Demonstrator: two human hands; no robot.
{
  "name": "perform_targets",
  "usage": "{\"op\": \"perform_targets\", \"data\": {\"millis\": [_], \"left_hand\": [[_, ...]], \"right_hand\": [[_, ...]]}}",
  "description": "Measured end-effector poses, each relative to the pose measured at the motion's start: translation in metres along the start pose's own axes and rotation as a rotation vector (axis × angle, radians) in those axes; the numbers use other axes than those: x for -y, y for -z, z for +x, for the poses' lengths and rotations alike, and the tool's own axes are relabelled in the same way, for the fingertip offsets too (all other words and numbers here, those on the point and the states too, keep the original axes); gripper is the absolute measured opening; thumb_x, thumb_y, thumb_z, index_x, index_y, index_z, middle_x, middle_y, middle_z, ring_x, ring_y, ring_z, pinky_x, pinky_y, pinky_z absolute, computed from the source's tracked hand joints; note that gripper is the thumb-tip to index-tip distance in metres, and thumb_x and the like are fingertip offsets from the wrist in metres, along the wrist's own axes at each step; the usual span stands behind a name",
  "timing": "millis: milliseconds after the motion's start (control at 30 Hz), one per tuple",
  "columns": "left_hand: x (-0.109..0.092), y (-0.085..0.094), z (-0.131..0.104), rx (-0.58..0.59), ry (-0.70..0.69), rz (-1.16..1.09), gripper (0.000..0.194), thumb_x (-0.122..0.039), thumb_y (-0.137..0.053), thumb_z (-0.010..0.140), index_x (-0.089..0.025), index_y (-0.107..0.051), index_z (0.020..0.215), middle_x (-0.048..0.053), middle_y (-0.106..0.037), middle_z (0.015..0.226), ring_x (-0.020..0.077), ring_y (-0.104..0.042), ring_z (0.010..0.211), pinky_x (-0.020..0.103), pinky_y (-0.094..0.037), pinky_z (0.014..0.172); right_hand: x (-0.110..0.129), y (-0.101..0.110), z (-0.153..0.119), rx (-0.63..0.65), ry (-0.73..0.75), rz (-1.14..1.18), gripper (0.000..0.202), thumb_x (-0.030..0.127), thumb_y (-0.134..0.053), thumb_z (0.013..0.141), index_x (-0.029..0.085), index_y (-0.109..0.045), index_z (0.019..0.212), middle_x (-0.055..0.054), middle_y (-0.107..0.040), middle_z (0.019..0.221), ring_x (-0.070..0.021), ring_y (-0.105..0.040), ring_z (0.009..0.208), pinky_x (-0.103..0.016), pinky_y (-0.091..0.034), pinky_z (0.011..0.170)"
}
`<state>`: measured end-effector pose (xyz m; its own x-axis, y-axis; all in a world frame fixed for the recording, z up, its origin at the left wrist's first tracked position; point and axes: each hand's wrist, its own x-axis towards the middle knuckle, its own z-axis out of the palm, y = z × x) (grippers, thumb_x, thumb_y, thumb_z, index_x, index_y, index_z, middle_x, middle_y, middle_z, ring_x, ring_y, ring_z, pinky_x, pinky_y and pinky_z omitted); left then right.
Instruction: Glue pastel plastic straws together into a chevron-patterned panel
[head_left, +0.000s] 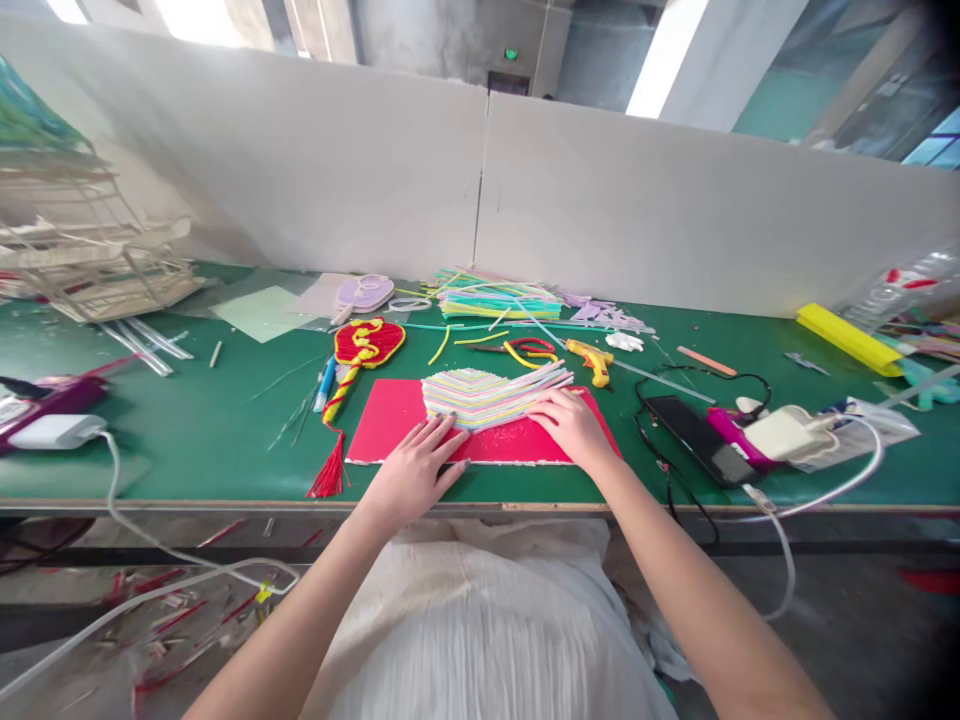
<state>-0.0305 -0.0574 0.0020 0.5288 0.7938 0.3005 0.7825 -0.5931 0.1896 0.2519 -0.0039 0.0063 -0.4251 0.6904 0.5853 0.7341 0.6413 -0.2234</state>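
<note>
On a red board [390, 420] lies a panel of pastel striped strips [472, 395], trimmed round at its left and top, with loose strip ends fanning out at the right. My left hand [420, 465] rests with fingers spread on the board, fingertips at the panel's lower left edge. At the panel's right, my right hand [574, 425] has its fingers bent over the strip ends; whether it pinches any is too small to tell. A yellow glue gun [592, 360] and red-handled scissors [532, 347] lie just behind the board.
A red and yellow fan-shaped piece [367, 345] with a tassel lies left. Bundled pastel strips [499, 300] are at the back. On the right are a black phone [697, 435], white charger [787, 432] with cable, and yellow block [847, 340]. A wire rack [112, 270] stands far left.
</note>
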Motion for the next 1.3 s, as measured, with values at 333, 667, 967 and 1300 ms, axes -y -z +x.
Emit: {"op": "perform_targets", "data": {"millis": [333,667,967,1300], "left_hand": [[0.001,-0.002,0.000,-0.008,0.001,-0.003,0.050,-0.046,-0.040,0.095,-0.021,-0.048,0.137,0.011,-0.042,0.146,0.0294,-0.038,0.135,0.049,-0.035,0.110],[-0.001,-0.001,0.000,-0.028,-0.014,0.003,0.048,-0.045,-0.040,0.095,-0.020,-0.051,0.134,0.012,-0.044,0.144,0.0290,-0.040,0.134,0.050,-0.036,0.110],[0.002,-0.005,-0.002,-0.082,-0.014,-0.037,0.046,-0.044,-0.044,0.094,-0.021,-0.054,0.132,0.012,-0.046,0.143,0.0301,-0.040,0.134,0.050,-0.036,0.109],[0.001,-0.004,-0.001,-0.038,-0.001,-0.039,0.046,-0.045,-0.042,0.094,-0.023,-0.052,0.133,0.011,-0.045,0.144,0.0289,-0.039,0.134,0.049,-0.035,0.110]], "right_hand": [[0.072,-0.009,-0.005,0.155,0.079,0.011,0.036,0.030,-0.050,0.093,0.023,-0.058,0.127,-0.010,-0.061,0.117,-0.0239,-0.057,0.109,-0.042,-0.050,0.093],[0.072,-0.015,-0.009,0.187,0.106,-0.072,0.039,0.037,-0.045,0.095,0.019,-0.060,0.125,-0.009,-0.046,0.143,-0.0268,-0.037,0.135,-0.045,-0.041,0.106],[0.068,-0.017,-0.010,0.302,0.083,0.018,0.044,0.036,-0.043,0.096,0.023,-0.046,0.138,-0.006,-0.046,0.143,-0.0216,-0.039,0.135,-0.047,-0.035,0.111],[0.067,-0.020,-0.011,0.316,0.097,-0.005,0.045,0.036,-0.039,0.097,0.024,-0.042,0.140,-0.004,-0.043,0.145,-0.0214,-0.036,0.137,-0.047,-0.033,0.112]]}}
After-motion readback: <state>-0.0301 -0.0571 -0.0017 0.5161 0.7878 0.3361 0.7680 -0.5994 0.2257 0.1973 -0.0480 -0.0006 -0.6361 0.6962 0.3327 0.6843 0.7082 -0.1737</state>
